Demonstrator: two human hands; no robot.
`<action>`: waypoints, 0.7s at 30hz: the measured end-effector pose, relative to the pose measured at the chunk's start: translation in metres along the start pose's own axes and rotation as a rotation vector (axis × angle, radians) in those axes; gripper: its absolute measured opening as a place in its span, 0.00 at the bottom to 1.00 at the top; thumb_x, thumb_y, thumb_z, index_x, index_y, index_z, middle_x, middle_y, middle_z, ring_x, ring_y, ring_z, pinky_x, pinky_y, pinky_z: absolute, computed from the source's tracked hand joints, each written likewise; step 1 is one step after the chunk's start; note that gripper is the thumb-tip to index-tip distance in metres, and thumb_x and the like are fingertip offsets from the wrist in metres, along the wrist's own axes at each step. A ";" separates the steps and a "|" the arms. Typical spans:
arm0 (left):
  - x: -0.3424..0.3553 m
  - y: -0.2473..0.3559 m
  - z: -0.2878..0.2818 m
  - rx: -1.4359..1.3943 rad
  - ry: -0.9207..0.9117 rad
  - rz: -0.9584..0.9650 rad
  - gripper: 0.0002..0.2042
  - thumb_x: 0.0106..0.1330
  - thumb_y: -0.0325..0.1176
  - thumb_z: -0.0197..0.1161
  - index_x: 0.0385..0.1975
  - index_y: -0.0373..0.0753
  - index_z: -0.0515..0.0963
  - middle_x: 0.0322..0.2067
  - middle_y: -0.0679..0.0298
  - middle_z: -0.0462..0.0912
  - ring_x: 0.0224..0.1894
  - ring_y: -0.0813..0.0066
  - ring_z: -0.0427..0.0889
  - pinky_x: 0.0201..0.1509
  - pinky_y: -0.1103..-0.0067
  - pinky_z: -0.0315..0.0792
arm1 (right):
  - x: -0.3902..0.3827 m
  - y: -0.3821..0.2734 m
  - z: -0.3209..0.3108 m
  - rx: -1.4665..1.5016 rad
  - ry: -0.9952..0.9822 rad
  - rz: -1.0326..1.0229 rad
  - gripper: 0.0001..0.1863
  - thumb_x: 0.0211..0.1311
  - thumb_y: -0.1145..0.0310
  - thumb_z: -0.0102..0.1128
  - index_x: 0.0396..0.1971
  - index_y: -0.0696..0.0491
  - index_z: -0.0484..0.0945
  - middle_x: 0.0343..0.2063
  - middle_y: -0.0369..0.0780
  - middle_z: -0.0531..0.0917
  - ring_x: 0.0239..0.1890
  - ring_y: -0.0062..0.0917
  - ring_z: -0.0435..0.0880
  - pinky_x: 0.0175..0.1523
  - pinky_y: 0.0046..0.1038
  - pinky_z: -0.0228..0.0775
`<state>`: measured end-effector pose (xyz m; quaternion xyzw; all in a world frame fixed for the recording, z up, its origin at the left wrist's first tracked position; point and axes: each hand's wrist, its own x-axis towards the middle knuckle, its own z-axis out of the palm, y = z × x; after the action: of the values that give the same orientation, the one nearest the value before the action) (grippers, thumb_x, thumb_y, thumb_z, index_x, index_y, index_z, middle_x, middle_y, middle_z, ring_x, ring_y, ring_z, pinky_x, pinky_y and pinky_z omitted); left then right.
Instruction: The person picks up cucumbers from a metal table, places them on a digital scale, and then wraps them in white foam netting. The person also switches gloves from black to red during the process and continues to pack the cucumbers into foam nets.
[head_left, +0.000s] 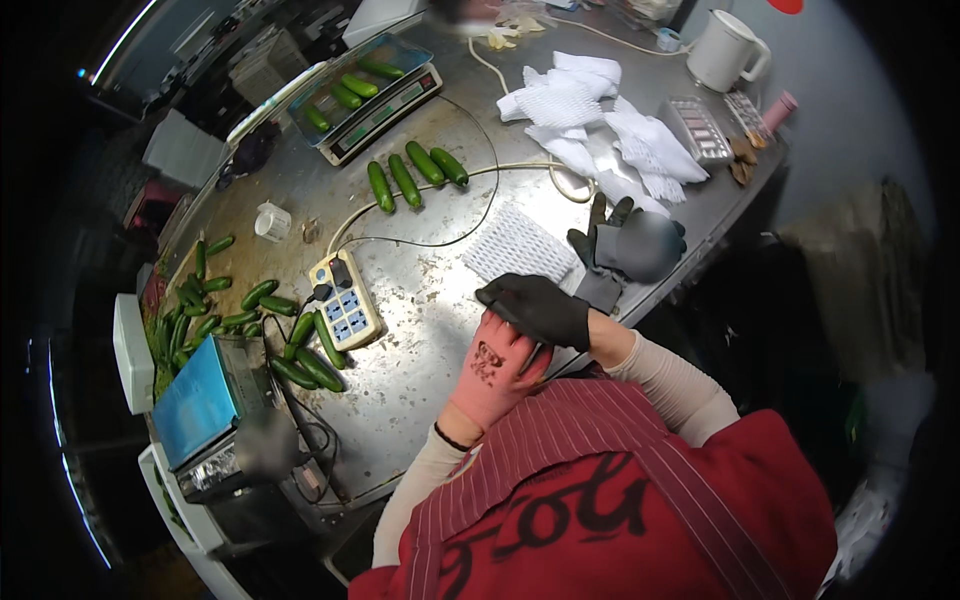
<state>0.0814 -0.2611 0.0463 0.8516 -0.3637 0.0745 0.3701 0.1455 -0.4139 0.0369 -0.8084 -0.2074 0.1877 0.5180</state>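
Includes right hand (541, 311), half-curled fingers over left hand (498, 368), perhaps settling pink glove (484, 385), with left fingers' spread and both holds unclear.

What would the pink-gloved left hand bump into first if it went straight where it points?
The black-gloved right hand: it lies across the front of the left hand, seemingly touching it. Past that, the white net looks next, though depth is hard to judge.
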 end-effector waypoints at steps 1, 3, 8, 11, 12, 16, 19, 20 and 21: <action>0.017 0.002 0.006 -0.029 -0.032 -0.005 0.23 0.53 0.27 0.66 0.50 0.34 0.72 0.52 0.47 0.72 0.60 0.43 0.67 0.66 0.58 0.62 | 0.005 0.016 -0.012 -0.125 0.096 -0.264 0.19 0.71 0.56 0.48 0.40 0.56 0.79 0.33 0.49 0.82 0.36 0.43 0.80 0.43 0.35 0.71; 0.044 0.012 0.017 -0.044 -0.053 0.000 0.22 0.52 0.28 0.67 0.48 0.33 0.73 0.51 0.47 0.72 0.59 0.42 0.66 0.65 0.57 0.62 | 0.000 0.030 -0.042 -0.197 0.015 -0.118 0.21 0.71 0.55 0.47 0.33 0.59 0.79 0.29 0.51 0.81 0.34 0.45 0.80 0.41 0.35 0.71; 0.102 0.037 0.046 -0.100 0.031 0.003 0.23 0.53 0.30 0.68 0.49 0.31 0.72 0.55 0.47 0.69 0.60 0.42 0.66 0.67 0.55 0.60 | -0.015 0.068 -0.105 -0.451 0.112 -0.559 0.12 0.63 0.68 0.52 0.39 0.60 0.80 0.27 0.51 0.79 0.30 0.43 0.80 0.35 0.37 0.69; 0.121 0.040 0.058 -0.064 0.066 -0.011 0.26 0.53 0.30 0.69 0.53 0.31 0.71 0.57 0.47 0.68 0.62 0.46 0.66 0.69 0.54 0.58 | -0.014 0.069 -0.136 -0.135 0.046 -0.232 0.11 0.60 0.73 0.51 0.38 0.59 0.80 0.27 0.47 0.81 0.28 0.41 0.81 0.35 0.34 0.72; 0.132 0.044 0.056 0.001 0.055 -0.011 0.27 0.53 0.30 0.69 0.54 0.31 0.71 0.57 0.48 0.68 0.63 0.48 0.66 0.69 0.54 0.56 | -0.014 0.077 -0.154 -0.033 0.156 -0.133 0.10 0.63 0.71 0.50 0.35 0.59 0.79 0.26 0.46 0.81 0.28 0.38 0.81 0.35 0.32 0.72; 0.143 0.041 0.043 -0.128 -0.018 -0.067 0.25 0.61 0.31 0.64 0.59 0.34 0.67 0.51 0.52 0.75 0.54 0.63 0.76 0.58 0.60 0.72 | -0.022 0.082 -0.203 -0.098 0.235 0.038 0.09 0.67 0.73 0.50 0.34 0.58 0.80 0.28 0.41 0.84 0.29 0.21 0.79 0.35 0.26 0.70; 0.086 0.031 0.053 -0.486 -0.080 -0.239 0.26 0.65 0.32 0.60 0.64 0.43 0.63 0.55 0.59 0.73 0.58 0.70 0.73 0.59 0.63 0.70 | -0.044 0.114 -0.273 -0.272 0.418 -0.004 0.09 0.66 0.76 0.50 0.37 0.59 0.81 0.32 0.40 0.85 0.35 0.22 0.82 0.44 0.25 0.73; 0.072 0.024 0.052 -0.617 -0.110 -0.277 0.27 0.67 0.32 0.59 0.66 0.46 0.61 0.56 0.61 0.73 0.59 0.72 0.71 0.59 0.63 0.70 | -0.057 0.137 -0.314 -0.338 0.489 0.004 0.10 0.66 0.75 0.50 0.38 0.59 0.82 0.33 0.39 0.86 0.36 0.22 0.82 0.45 0.25 0.73; 0.057 0.021 0.048 -0.724 -0.132 -0.347 0.28 0.68 0.32 0.57 0.68 0.50 0.60 0.58 0.63 0.72 0.60 0.75 0.70 0.60 0.64 0.69 | -0.068 0.164 -0.359 -0.326 0.491 0.074 0.10 0.67 0.73 0.51 0.38 0.59 0.82 0.32 0.39 0.86 0.36 0.20 0.82 0.44 0.25 0.73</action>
<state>0.1015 -0.3358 0.0469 0.7178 -0.2403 -0.1769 0.6291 0.2975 -0.7846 0.0339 -0.9092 -0.0738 -0.0308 0.4086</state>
